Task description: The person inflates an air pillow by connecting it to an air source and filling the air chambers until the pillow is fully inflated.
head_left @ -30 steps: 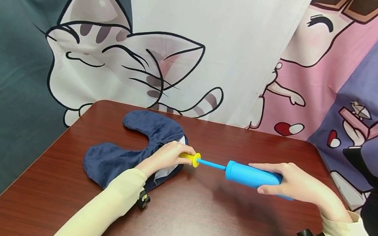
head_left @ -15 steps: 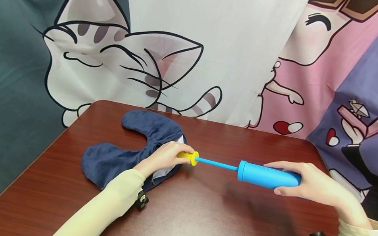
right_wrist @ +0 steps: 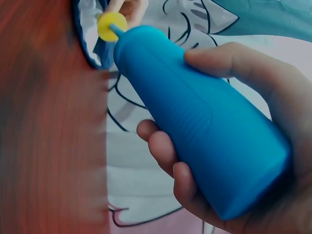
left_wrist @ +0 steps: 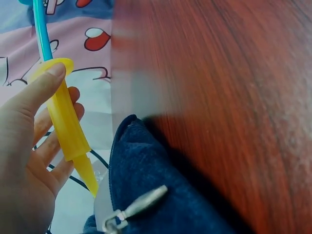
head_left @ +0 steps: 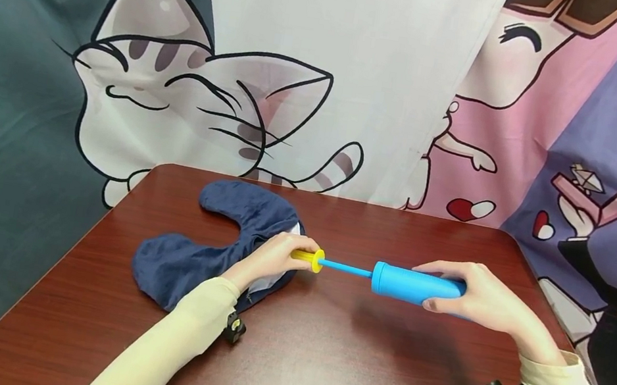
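Note:
A hand pump has a blue barrel (head_left: 402,283), a thin blue rod (head_left: 346,269) and a yellow tapered nozzle end (left_wrist: 69,124) with a round flange. My left hand (head_left: 274,255) grips the yellow end, thumb pressed on it by the flange. Fingers and thumb of my right hand (head_left: 487,299) wrap the blue barrel above the table. Part of the rod shows between barrel and flange. Beneath and behind my left hand lies a navy U-shaped neck pillow (head_left: 172,265), limp, its zipper open with white lining showing. The yellow tip points at that opening in the left wrist view, near the zipper pull (left_wrist: 146,202).
The pillow lies on the left part of a reddish-brown wooden table (head_left: 318,367). A cloth backdrop (head_left: 406,100) printed with cartoon figures hangs right behind the table's far edge and along its sides.
My right hand drew the barrel rightward, lengthening the visible rod, then came back left, so the rod is shorter again. My left hand stays nearly still on the yellow end.

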Motion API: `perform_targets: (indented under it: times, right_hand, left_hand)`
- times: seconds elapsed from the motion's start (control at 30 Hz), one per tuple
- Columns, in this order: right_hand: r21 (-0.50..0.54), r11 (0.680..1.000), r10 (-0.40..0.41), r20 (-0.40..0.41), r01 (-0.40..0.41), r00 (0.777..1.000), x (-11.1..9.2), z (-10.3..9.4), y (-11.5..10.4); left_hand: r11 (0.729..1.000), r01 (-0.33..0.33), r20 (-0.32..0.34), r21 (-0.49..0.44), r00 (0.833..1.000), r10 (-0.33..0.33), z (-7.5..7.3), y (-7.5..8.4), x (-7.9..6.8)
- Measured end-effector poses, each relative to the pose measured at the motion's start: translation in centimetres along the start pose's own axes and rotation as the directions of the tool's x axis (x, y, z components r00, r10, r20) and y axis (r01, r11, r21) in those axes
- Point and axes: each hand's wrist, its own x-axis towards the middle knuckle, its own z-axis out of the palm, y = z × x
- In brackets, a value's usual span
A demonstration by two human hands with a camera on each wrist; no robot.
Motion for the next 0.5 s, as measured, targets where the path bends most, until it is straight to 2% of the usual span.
perform_targets:
  times: [0.5]
  right_hand:
    - [0.071, 0.997, 0.018, 0.033, -0.02, 0.999, 4.0, 2.6, -1.5]
  left_hand:
    - [0.999, 0.005, -0.006, -0.041, 1.0, -0.005, 0.1, 0.2, 0.4]
